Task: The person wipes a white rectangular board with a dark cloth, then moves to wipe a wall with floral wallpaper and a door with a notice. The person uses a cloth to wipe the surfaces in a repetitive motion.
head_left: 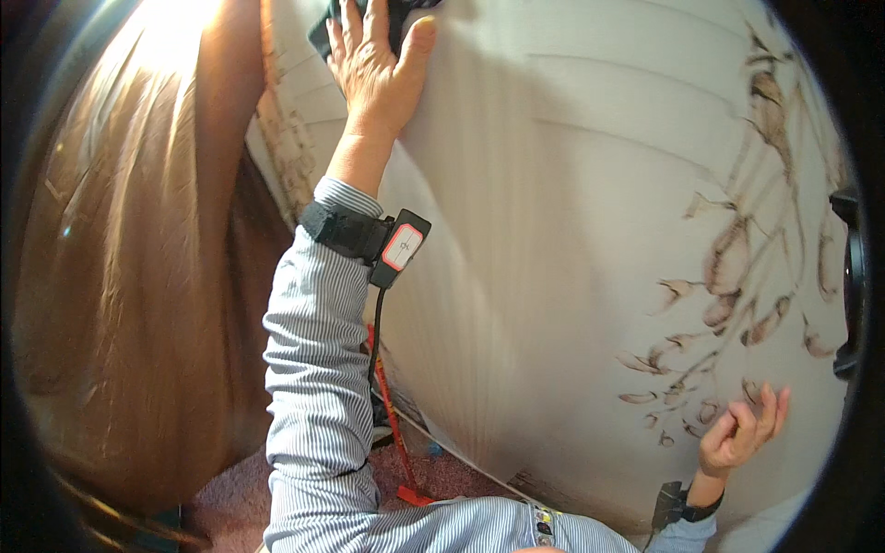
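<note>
My left hand (380, 76) reaches to the top edge with its back up, holding a dark cloth (319, 34) under its fingers against a pale surface (484, 228). The ends of some fingers are cut off by the frame, and the thumb stands apart. At the lower right, my right hand (740, 432) is beside that surface's brown floral print (726, 263); its fingers are loosely bent, with nothing seen in them. A black strap (342, 231) with a small device (401, 247) circles the left sleeve, and a cable runs down from it. The right wrist bears a black strap too.
Shiny brown fabric (138, 276) hangs in folds along the left side. A reddish-purple carpet (242, 504) shows at the bottom, with a thin red pole (394, 408) reaching down to it. A dark object (850, 283) sits at the right rim.
</note>
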`<state>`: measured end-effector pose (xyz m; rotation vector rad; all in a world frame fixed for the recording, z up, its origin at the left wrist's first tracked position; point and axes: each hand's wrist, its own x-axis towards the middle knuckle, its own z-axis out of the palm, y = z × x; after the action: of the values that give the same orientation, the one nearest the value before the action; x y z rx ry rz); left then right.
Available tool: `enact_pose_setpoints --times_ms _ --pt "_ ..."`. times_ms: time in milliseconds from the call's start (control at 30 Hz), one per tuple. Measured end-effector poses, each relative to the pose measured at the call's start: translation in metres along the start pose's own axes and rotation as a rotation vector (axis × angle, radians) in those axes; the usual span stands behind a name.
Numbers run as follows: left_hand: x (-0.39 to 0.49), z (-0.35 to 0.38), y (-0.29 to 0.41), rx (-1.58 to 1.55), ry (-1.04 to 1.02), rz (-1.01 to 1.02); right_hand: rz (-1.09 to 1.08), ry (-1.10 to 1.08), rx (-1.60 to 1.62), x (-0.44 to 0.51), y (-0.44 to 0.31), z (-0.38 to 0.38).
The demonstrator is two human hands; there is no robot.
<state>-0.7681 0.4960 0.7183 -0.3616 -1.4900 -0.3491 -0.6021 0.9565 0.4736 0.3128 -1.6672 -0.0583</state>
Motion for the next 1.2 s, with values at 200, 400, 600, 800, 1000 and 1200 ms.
enact_pose_setpoints --times_ms 200,400,600,800,1000,1200 --pt "0.018 0.015 0.151 0.014 -0.036 0.358 0.054 0.006 0.054 0.002 -0.005 0.001" --pt "-0.02 0.026 0.264 -0.272 -0.048 0.634 0.057 -0.022 0.173 0.001 -0.004 -0.004" --pt "-0.099 0.031 0.324 -0.438 -0.309 0.742 0.222 -0.179 0.623 -0.039 -0.014 -0.04" --pt "-0.183 0.026 0.342 -0.385 -0.364 0.866 0.453 -0.463 0.732 -0.115 -0.026 -0.067" --pt "-0.219 0.02 0.333 -0.374 -0.508 0.968 0.789 -1.079 0.605 -0.277 -0.041 -0.1" --pt "-0.232 0.02 0.325 -0.415 -0.569 0.876 1.03 -2.108 0.3 -0.466 -0.065 -0.211"
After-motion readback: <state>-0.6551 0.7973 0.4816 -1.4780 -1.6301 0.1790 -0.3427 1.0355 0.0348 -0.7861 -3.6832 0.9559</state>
